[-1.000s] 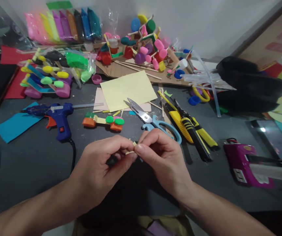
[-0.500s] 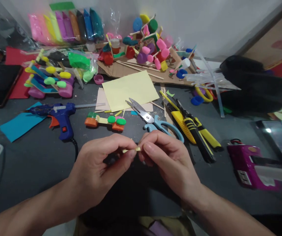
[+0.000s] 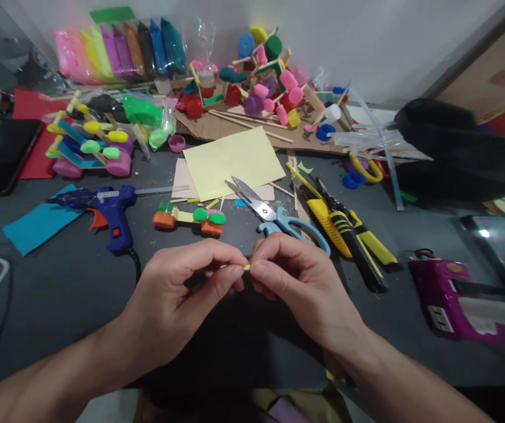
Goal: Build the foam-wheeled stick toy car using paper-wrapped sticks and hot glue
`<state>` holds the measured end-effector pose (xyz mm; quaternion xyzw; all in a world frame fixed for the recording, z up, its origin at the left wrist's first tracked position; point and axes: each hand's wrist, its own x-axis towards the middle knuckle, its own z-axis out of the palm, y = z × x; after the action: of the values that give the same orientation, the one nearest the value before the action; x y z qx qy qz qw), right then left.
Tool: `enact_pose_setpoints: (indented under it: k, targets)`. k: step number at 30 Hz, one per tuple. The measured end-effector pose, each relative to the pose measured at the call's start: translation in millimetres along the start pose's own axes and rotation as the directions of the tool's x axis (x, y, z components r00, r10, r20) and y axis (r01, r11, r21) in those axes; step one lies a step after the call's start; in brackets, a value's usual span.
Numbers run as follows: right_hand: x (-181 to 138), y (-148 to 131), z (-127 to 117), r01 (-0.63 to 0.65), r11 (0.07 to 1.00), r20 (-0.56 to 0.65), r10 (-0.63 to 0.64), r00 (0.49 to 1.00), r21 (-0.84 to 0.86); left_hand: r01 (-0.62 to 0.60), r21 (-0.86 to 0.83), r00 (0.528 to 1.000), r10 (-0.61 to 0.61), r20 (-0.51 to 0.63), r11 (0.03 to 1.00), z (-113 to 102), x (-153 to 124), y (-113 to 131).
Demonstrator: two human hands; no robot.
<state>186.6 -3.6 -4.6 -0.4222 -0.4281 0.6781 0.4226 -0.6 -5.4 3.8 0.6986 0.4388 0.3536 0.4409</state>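
Note:
Between my fingertips is a small pale-yellow piece [image 3: 246,267], probably of paper, mostly covered by the fingers. My left hand [image 3: 191,294] pinches it between thumb and index finger. From the other side, my right hand [image 3: 300,288] closes thumb and index finger on its end. Just beyond the hands lie open scissors [image 3: 263,210] with light-blue handles. A small model [image 3: 188,218] with orange, green and pale-yellow parts rests left of them. Behind it, a pale-yellow paper sheet [image 3: 235,161] lies flat on the table.
A blue glue gun [image 3: 114,205] lies left on blue paper [image 3: 36,226]. Yellow-black cutters and pliers [image 3: 349,235] are at right, near a purple battery pack [image 3: 446,294]. Colourful models [image 3: 274,82] crowd cardboard at the back. Bagged clay [image 3: 115,53] stands against the wall.
My right fingertips have moved in to meet the left ones and now press on the small yellow piece. Less of it shows now. The things on the table stay put.

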Motion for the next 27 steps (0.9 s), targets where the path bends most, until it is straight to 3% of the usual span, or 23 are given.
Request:
enact_pose_setpoints:
  k: [6,14,20,23,27]
  targets:
    - [-0.3,0.8,-0.8,-0.043,0.998,0.004,0.043,0.999,0.034,-0.047,-0.008,0.999,0.047,0.014,0.999,-1.2,0.6,-0.1]
    - [-0.3,-1.5,0.8,-0.045,0.998,-0.01,0.045,0.999,-0.033,-0.013,-0.003,1.0,0.013,0.014,1.0,-1.5,-0.5,-1.9]
    - [-3.2,-3.1,-0.6,0.031,0.991,-0.062,-0.039,0.997,-0.129,0.143,-0.141,0.989,-0.138,0.044,0.98,-1.4,0.7,-1.7]
    - [-4.9,-1.8,-2.4,0.121,0.975,-0.057,-0.134,0.989,-0.187,0.252,-0.275,0.967,-0.235,0.093,0.928,-1.9,2.1,-1.0]
    - [-5.0,2.2,-2.3,0.237,0.936,-0.037,-0.255,0.966,-0.26,0.32,-0.398,0.947,-0.279,0.159,0.86,-2.5,3.6,0.2]
